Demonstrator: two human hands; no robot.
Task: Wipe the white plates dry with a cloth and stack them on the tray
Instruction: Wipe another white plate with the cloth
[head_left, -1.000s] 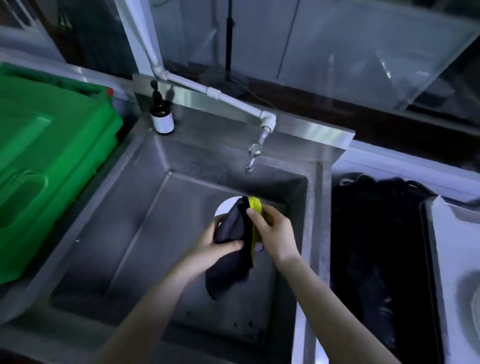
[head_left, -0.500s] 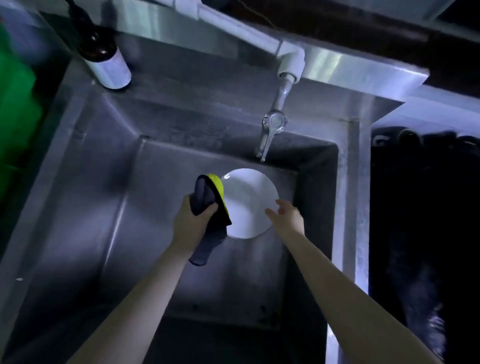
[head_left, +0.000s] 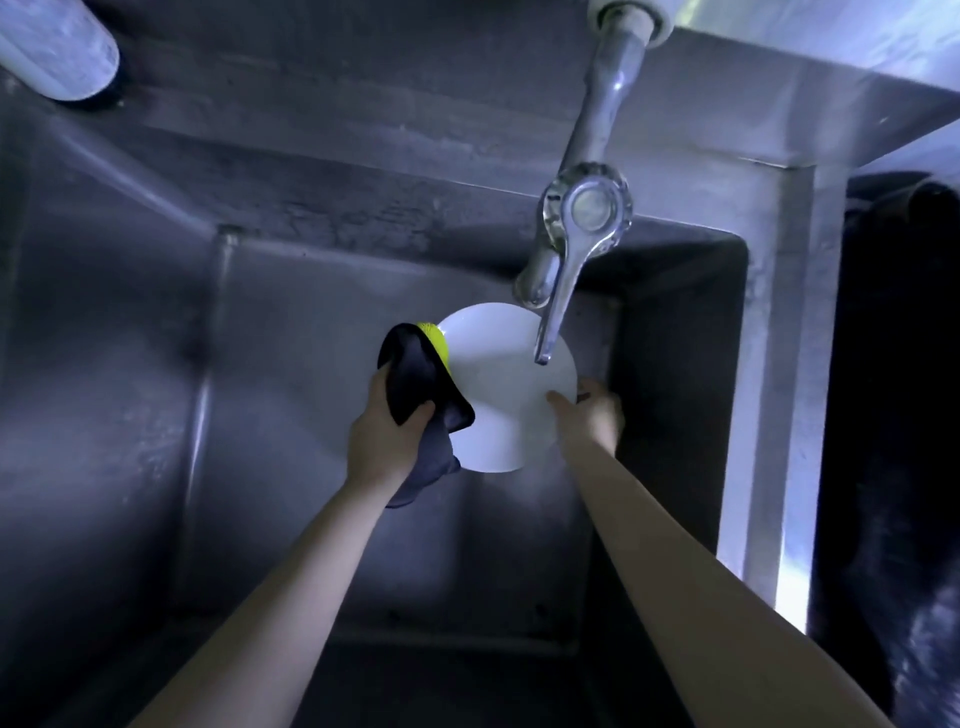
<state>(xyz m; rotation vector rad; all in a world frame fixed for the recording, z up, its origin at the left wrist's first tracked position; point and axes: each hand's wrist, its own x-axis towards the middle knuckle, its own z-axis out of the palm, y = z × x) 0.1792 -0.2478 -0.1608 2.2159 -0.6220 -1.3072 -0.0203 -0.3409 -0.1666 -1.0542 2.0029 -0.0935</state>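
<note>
The white plate (head_left: 511, 395) held over the sink (head_left: 156, 364), cloth (head_left: 415, 379) at its left rim.
Your right grip (head_left: 592, 415) pinches the plate's right rim; your left grip (head_left: 387, 441) is curled round the dark, yellow-faced cloth. The tap (head_left: 582, 228) lever crosses the plate's top in view. Top left, a bottle's (head_left: 57, 47) white label is too blurred to read.

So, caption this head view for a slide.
Left hand holds a dark cloth to a white plate; right hand grips its rim.
</note>
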